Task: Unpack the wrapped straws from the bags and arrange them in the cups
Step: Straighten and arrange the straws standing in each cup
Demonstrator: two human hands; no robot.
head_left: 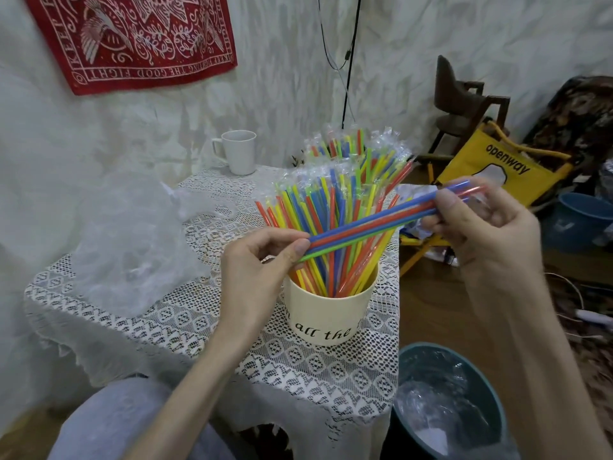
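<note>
left hand (262, 263): fingers (300, 249) pinching the near end of a small bundle of straws (374, 224)
right hand (477, 234): fingers pinching the bundle's far end, wrapper crinkling there
bundle of straws: blue, orange, green, lying slanted between both hands, hovering over the cream cup
cream cup (326, 315): just below the fingers, standing on the table (185, 313), packed with upright straws
white mug (237, 151): well beyond the left fingers
bin (447, 403): below the right hand, holding clear plastic
</note>
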